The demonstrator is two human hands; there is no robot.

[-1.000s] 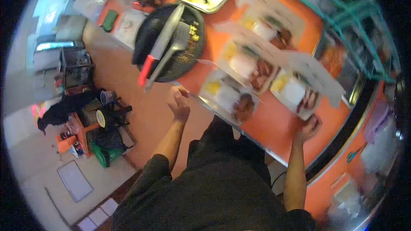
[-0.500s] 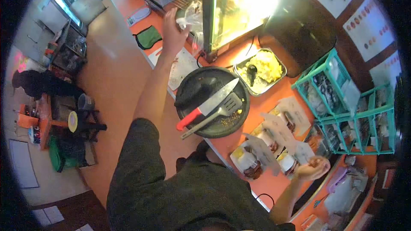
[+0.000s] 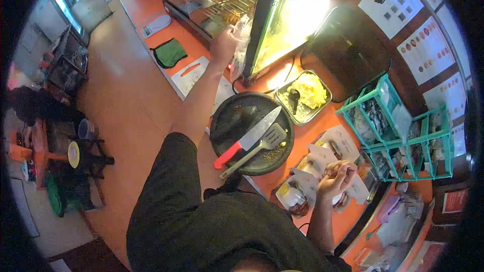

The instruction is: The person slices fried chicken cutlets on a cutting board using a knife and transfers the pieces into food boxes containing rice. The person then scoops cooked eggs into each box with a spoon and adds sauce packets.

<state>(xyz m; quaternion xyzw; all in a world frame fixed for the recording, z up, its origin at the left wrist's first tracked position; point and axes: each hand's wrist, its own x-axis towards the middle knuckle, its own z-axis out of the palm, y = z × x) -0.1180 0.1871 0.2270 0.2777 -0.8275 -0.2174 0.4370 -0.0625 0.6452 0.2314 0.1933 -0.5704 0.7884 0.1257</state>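
Note:
My left hand (image 3: 225, 46) is closed on a clear plastic bag (image 3: 242, 32) beside the corner of the lit glass display case (image 3: 201, 5). My right hand (image 3: 338, 177) hovers over open white food boxes (image 3: 341, 141), its fingers loosely bent and apart, with nothing visible in them. Meat and pale food show inside the boxes. Between my arms, a round black pan (image 3: 229, 113) holds a red-handled knife (image 3: 259, 128) and a grey slotted spatula (image 3: 272, 137) lying side by side. Behind it, a metal tray (image 3: 302, 118) contains yellow food (image 3: 311, 90) and a black spoon (image 3: 294, 99).
Green plastic baskets (image 3: 408, 146) with packets stand at the right. A white cutting board (image 3: 189, 78), a green cloth (image 3: 170, 53) and a scale (image 3: 156, 25) lie along the left counter edge. A person in dark clothing (image 3: 30, 103) is at the far left.
My left hand has moved right, with the plastic bag, toward the case's corner. My right hand has swung left over the boxes. The camera view has shifted, showing more of the case's glass front.

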